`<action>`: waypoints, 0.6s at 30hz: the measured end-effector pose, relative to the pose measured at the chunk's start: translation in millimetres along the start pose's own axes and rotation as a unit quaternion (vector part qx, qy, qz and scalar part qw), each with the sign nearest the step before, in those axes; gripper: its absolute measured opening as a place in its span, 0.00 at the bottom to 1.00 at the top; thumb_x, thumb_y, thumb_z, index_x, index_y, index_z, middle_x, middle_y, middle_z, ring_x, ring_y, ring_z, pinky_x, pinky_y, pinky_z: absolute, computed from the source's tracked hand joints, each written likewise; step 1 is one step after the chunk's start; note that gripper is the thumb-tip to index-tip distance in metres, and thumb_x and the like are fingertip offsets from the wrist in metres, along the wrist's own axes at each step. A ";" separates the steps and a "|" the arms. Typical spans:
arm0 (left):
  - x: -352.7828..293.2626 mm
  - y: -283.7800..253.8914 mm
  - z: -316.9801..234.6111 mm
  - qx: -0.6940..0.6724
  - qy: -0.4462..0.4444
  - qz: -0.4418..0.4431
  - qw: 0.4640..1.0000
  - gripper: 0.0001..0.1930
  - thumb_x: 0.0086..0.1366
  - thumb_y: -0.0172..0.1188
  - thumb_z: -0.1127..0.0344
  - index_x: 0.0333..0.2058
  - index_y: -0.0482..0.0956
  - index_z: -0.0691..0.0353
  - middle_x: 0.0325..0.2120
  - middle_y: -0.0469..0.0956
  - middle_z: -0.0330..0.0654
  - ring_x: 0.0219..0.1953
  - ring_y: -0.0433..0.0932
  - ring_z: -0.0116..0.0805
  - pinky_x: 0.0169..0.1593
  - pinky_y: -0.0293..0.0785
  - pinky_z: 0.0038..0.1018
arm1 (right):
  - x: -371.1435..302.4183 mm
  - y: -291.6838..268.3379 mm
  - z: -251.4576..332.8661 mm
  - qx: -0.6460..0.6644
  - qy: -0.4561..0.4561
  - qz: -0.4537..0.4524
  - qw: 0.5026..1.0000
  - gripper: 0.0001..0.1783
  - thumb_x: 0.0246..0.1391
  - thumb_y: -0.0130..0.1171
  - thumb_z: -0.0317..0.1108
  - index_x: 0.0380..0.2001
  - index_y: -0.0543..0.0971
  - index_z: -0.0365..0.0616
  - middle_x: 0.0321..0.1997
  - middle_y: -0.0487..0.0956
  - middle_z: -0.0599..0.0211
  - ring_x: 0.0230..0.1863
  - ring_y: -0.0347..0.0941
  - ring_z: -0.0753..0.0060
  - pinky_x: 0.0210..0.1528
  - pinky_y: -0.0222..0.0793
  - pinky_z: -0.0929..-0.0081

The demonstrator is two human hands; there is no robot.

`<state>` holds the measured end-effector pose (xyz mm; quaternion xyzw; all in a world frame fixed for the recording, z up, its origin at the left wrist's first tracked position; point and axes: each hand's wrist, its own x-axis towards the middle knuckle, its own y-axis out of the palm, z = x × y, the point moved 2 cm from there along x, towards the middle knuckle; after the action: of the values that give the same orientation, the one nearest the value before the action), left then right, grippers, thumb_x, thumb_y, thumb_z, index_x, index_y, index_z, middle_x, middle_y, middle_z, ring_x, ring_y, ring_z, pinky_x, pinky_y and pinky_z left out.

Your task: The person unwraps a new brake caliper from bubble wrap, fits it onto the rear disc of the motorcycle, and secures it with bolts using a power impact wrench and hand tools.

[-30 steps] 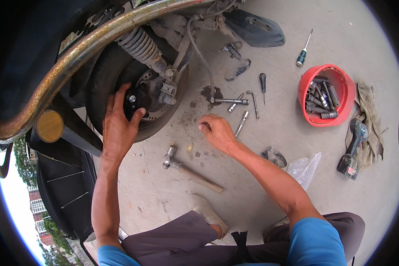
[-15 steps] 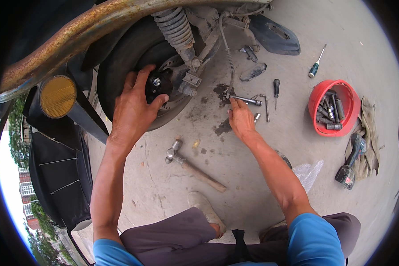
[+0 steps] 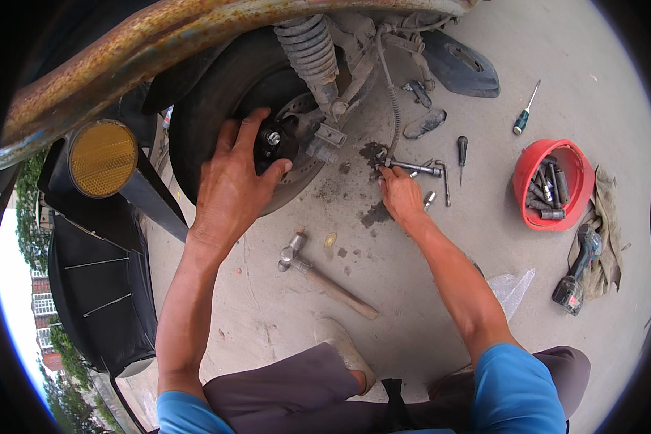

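My left hand (image 3: 233,177) is at the wheel, its thumb and fingers curved around a black part with a shiny bolt (image 3: 273,139) at its centre. Behind that part show a drilled brake disc (image 3: 304,105) and the dark tyre (image 3: 213,94). Down on the ground, my right hand (image 3: 403,194) has its fingers drawn together beside a metal socket wrench (image 3: 421,168) and the lower end of a hose (image 3: 394,108). What its fingertips pinch, if anything, is hidden. A loose socket (image 3: 430,200) lies just right of that hand.
A hammer (image 3: 325,278) lies between my arms. To the right are a bent hex key (image 3: 447,184), two screwdrivers (image 3: 461,153) (image 3: 524,116), a red bowl (image 3: 582,181) of sockets and a cordless tool (image 3: 577,267) on a rag (image 3: 609,231). A rusty bar (image 3: 123,61) crosses above.
The whole view has shifted, so the scene sits slightly farther right and lower. My left hand stays around the black part; my right hand remains beside the wrench, with its fingers a little more bent.
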<state>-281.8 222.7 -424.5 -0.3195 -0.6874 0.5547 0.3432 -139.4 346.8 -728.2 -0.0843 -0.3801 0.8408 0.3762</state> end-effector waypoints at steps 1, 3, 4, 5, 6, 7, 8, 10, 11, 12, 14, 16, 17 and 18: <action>-0.6 -2.8 -0.5 0.004 0.015 -0.006 1.000 0.36 0.57 0.76 0.62 0.64 0.71 0.50 0.56 0.75 0.56 0.55 0.79 0.62 0.57 0.78 0.48 | 2.0 -2.9 4.9 0.001 0.016 0.025 1.000 0.14 0.61 0.59 0.31 0.49 0.81 0.41 0.43 0.81 0.52 0.46 0.80 0.45 0.48 0.77 0.50; 1.0 -2.7 -0.2 -0.011 0.026 -0.001 1.000 0.37 0.57 0.76 0.63 0.65 0.70 0.51 0.55 0.75 0.56 0.54 0.79 0.62 0.56 0.78 0.47 | 1.8 0.6 2.8 0.015 0.016 0.028 0.999 0.11 0.62 0.58 0.32 0.46 0.82 0.40 0.42 0.81 0.51 0.42 0.81 0.43 0.46 0.77 0.49; 1.1 -3.5 -0.6 -0.019 0.026 0.002 0.999 0.37 0.57 0.75 0.63 0.65 0.70 0.51 0.55 0.75 0.56 0.54 0.79 0.61 0.56 0.78 0.47 | 2.1 -0.1 6.2 0.020 0.012 0.024 0.999 0.11 0.62 0.58 0.32 0.46 0.82 0.40 0.42 0.81 0.51 0.42 0.81 0.43 0.46 0.77 0.49; 1.6 -6.1 -0.8 -0.013 0.026 -0.002 1.000 0.37 0.57 0.75 0.63 0.65 0.70 0.51 0.55 0.75 0.56 0.54 0.79 0.61 0.56 0.78 0.47 | 2.3 -0.3 9.7 0.027 0.013 0.033 0.999 0.10 0.62 0.58 0.31 0.43 0.82 0.40 0.41 0.81 0.51 0.41 0.81 0.42 0.45 0.77 0.49; 2.5 -8.7 -1.1 -0.014 0.022 0.006 1.000 0.36 0.57 0.75 0.64 0.65 0.70 0.51 0.55 0.75 0.56 0.54 0.79 0.61 0.56 0.77 0.46 | 2.8 -0.2 13.7 0.035 0.014 0.041 0.998 0.08 0.62 0.58 0.31 0.41 0.82 0.39 0.40 0.81 0.50 0.40 0.81 0.41 0.44 0.77 0.48; 2.2 -8.5 -1.2 -0.019 0.017 0.017 1.000 0.36 0.58 0.74 0.65 0.65 0.70 0.51 0.55 0.75 0.55 0.54 0.79 0.61 0.57 0.77 0.46 | 0.5 1.2 14.4 0.039 0.006 0.034 0.999 0.07 0.62 0.58 0.30 0.37 0.81 0.39 0.39 0.82 0.49 0.39 0.81 0.40 0.43 0.77 0.48; 2.4 -9.1 -0.9 -0.017 0.018 0.015 1.000 0.36 0.58 0.74 0.65 0.65 0.70 0.51 0.55 0.75 0.55 0.54 0.79 0.61 0.57 0.77 0.46 | -0.9 1.8 14.5 0.040 0.005 0.031 0.999 0.07 0.62 0.58 0.30 0.37 0.81 0.39 0.39 0.82 0.49 0.39 0.81 0.40 0.43 0.77 0.48; 2.9 -8.9 -0.9 -0.015 0.042 0.013 0.999 0.36 0.58 0.72 0.67 0.65 0.69 0.55 0.53 0.74 0.57 0.50 0.79 0.64 0.53 0.78 0.50 | -3.7 0.0 11.5 0.047 0.016 0.015 0.999 0.06 0.62 0.58 0.30 0.38 0.81 0.39 0.38 0.83 0.50 0.39 0.81 0.40 0.43 0.77 0.47; 3.4 -7.8 -0.6 -0.016 0.045 0.013 0.999 0.36 0.58 0.72 0.67 0.65 0.69 0.55 0.53 0.74 0.57 0.50 0.79 0.64 0.53 0.78 0.50 | -3.6 -1.8 8.7 0.046 0.018 0.013 0.999 0.06 0.62 0.58 0.30 0.38 0.81 0.39 0.38 0.83 0.50 0.39 0.81 0.40 0.43 0.77 0.47; 4.6 -7.9 -0.3 -0.013 0.057 0.005 0.998 0.35 0.58 0.72 0.66 0.65 0.70 0.54 0.53 0.75 0.56 0.52 0.79 0.62 0.54 0.77 0.48 | -1.9 -3.5 5.1 0.044 0.036 0.023 0.998 0.09 0.62 0.58 0.30 0.43 0.81 0.40 0.40 0.82 0.50 0.39 0.81 0.39 0.43 0.77 0.47; 2.2 -6.7 1.8 -0.013 0.059 -0.003 0.998 0.34 0.59 0.72 0.65 0.64 0.71 0.53 0.55 0.76 0.56 0.55 0.79 0.59 0.56 0.77 0.44 | -3.5 -6.4 -2.9 0.029 0.062 0.039 0.997 0.12 0.62 0.58 0.30 0.47 0.81 0.41 0.42 0.82 0.50 0.40 0.81 0.38 0.44 0.77 0.47; 1.8 -8.9 3.2 -0.019 0.008 0.015 1.000 0.34 0.59 0.72 0.66 0.65 0.71 0.53 0.55 0.76 0.56 0.55 0.79 0.58 0.56 0.76 0.44 | 0.5 -3.5 -0.5 0.029 0.052 0.027 0.998 0.20 0.62 0.58 0.30 0.57 0.77 0.43 0.48 0.80 0.48 0.42 0.81 0.37 0.45 0.78 0.46; 1.4 -6.2 5.7 -0.005 0.025 0.004 1.000 0.34 0.59 0.72 0.66 0.65 0.71 0.53 0.54 0.76 0.56 0.51 0.80 0.57 0.53 0.77 0.43 | 0.6 -3.7 -1.9 0.029 0.069 0.039 0.996 0.24 0.63 0.57 0.30 0.62 0.75 0.43 0.53 0.78 0.47 0.43 0.80 0.36 0.47 0.78 0.47; 0.9 -0.9 6.1 -0.013 0.028 0.008 1.000 0.34 0.59 0.72 0.66 0.65 0.71 0.53 0.54 0.76 0.56 0.51 0.80 0.57 0.53 0.77 0.43 | -0.7 -5.3 -5.4 0.023 0.075 0.039 0.996 0.24 0.63 0.57 0.30 0.62 0.75 0.43 0.53 0.78 0.47 0.43 0.80 0.36 0.47 0.78 0.47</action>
<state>-287.4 219.9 -424.5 -0.3445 -0.6823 0.5393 0.3536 -133.6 351.7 -728.3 -0.1535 -0.3282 0.8546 0.3720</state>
